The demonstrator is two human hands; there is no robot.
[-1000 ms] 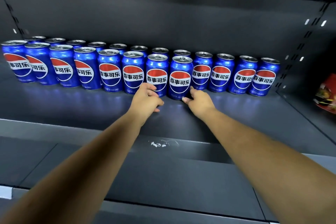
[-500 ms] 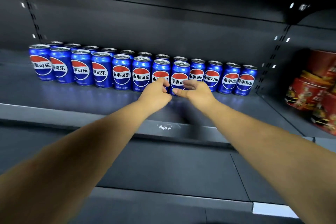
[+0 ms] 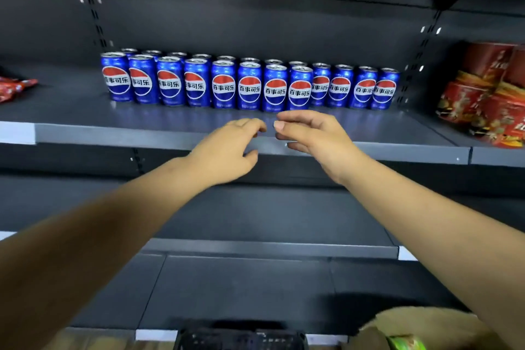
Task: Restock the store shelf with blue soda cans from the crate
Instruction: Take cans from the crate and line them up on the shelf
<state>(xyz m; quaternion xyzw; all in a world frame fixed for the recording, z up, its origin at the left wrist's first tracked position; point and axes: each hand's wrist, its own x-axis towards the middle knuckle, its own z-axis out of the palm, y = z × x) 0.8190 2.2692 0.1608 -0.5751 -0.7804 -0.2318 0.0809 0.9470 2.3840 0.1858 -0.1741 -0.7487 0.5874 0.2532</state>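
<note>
Both hands, left [image 3: 227,148] and right [image 3: 312,139], hover empty with fingers loosely curled at frame centre, just below the cans [image 3: 250,85] on the shelf [image 3: 85,133]. A careless reach could topple the front row.

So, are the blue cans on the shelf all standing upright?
Upright, as far as visible. The front-row cans stand on the shelf with silver tops up and logos level. Only the tops of the back row show.
</note>
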